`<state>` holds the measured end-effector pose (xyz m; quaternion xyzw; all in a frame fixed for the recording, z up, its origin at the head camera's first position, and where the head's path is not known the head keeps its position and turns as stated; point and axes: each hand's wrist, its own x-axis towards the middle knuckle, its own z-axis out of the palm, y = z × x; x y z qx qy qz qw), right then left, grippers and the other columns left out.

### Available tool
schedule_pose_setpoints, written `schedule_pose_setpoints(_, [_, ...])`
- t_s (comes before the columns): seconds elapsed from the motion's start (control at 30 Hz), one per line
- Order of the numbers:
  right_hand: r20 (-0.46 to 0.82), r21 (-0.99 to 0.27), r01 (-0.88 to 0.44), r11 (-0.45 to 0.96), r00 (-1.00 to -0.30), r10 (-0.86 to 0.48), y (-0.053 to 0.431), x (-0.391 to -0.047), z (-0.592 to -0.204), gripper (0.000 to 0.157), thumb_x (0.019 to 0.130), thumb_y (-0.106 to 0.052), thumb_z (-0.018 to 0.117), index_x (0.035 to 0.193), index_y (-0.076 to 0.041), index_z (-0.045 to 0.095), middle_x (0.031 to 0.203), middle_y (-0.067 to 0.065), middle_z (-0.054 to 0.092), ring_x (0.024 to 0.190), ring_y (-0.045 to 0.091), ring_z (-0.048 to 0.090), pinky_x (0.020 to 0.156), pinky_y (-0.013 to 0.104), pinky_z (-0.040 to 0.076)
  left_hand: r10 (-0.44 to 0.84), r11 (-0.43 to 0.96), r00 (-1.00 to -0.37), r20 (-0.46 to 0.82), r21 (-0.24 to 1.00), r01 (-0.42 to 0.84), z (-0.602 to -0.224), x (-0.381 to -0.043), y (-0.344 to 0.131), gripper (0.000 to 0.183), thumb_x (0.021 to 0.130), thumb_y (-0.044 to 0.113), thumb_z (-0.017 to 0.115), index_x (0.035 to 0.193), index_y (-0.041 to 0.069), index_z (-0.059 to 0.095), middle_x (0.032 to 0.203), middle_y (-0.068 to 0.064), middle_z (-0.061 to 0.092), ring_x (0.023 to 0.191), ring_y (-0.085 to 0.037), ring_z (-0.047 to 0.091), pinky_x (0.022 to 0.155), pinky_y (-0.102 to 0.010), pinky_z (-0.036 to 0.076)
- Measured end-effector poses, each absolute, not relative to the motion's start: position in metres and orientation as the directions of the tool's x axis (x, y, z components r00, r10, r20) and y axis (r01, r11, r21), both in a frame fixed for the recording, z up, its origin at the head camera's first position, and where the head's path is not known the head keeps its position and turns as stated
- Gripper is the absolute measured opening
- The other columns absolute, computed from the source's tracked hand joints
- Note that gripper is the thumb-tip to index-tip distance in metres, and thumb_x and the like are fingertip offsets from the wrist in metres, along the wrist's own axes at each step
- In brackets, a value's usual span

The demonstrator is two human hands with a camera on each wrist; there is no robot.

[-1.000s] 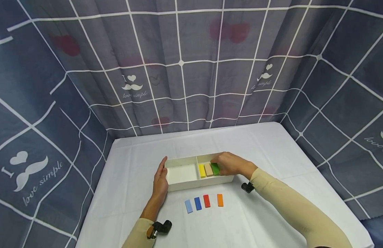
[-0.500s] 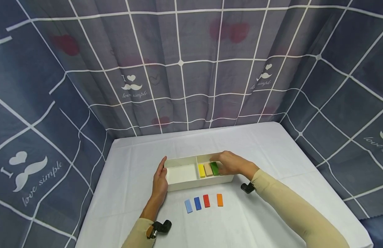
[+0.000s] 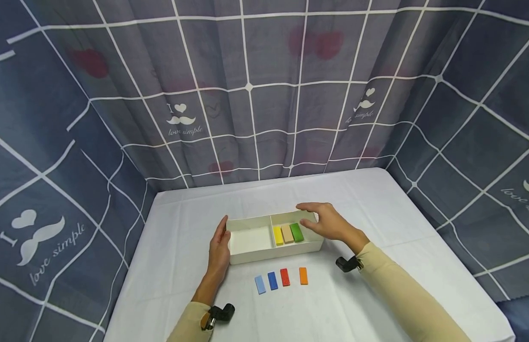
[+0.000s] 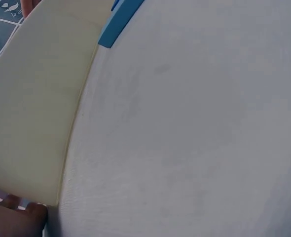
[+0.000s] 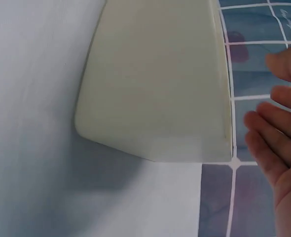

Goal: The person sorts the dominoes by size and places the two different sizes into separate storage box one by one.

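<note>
A cream two-compartment box (image 3: 264,256) lies lengthwise across the table. Side by side in its right compartment are a yellow block (image 3: 278,235), a beige block (image 3: 287,234) and a green block (image 3: 296,232); the left compartment holds nothing. My left hand (image 3: 219,254) rests against the box's left end, fingers extended along it. Over the right end is my right hand (image 3: 332,224), thumb and fingers spread apart and holding nothing. In the right wrist view its fingers (image 5: 278,133) show beyond the box's outer wall (image 5: 155,84).
In front of the box, a light blue block (image 3: 260,285), a dark blue block (image 3: 273,280), a red block (image 3: 285,277) and an orange block (image 3: 303,276) lie in a row on the white tablecloth (image 3: 350,304). Checked curtains (image 3: 273,114) enclose the table's back and sides.
My right hand has let go of the green block, lifted out of the right compartment and opened toward the right end. My left hand stays at the left end.
</note>
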<state>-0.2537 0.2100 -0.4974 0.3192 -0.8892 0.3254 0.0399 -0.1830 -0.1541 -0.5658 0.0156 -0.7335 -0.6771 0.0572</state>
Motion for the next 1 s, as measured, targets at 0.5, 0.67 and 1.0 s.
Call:
schedule_pose_setpoints(0.5, [0.394,-0.752,-0.416,0.512,-0.906,-0.158,0.223,-0.240,-0.530,0.046,0.108,-0.023,0.072,0.151,-0.008,0.065,0.156,0.015,0.064,0.143,0.039,0.062,0.118,0.058,0.052,-0.110,0.226,-0.947,0.303,0.935,0.273,-0.531,-0.176,-0.168,0.065,0.110,0.008,0.063,0.170,0.013,0.040,0.172,-0.009,0.046,0.163,-0.030,0.039,0.134,-0.054,0.031])
schedule_pose_setpoints(0.67, [0.354,-0.828,-0.374,0.417,-0.926,-0.128,0.223,-0.235,-0.542,0.051,0.109,-0.023,0.071,0.156,-0.008,0.059,0.157,0.018,0.062,0.144,0.040,0.060,0.123,0.055,0.047,-0.002,0.275,-0.903,0.429,0.869,0.412,-0.516,-0.166,-0.173,0.074,0.101,0.005,0.074,0.168,0.016,0.044,0.169,-0.009,0.050,0.159,-0.032,0.044,0.131,-0.041,0.038])
schedule_pose_setpoints(1.0, [0.294,-0.912,-0.320,0.259,-0.946,-0.133,0.223,-0.229,-0.567,0.051,0.112,-0.015,0.065,0.159,0.000,0.053,0.161,0.027,0.055,0.149,0.047,0.053,0.116,0.017,0.048,0.134,0.223,-0.873,0.470,0.844,0.488,-0.504,-0.139,-0.167,0.086,0.093,-0.002,0.081,0.168,0.012,0.042,0.166,-0.015,0.053,0.155,-0.026,0.051,0.126,-0.029,0.043])
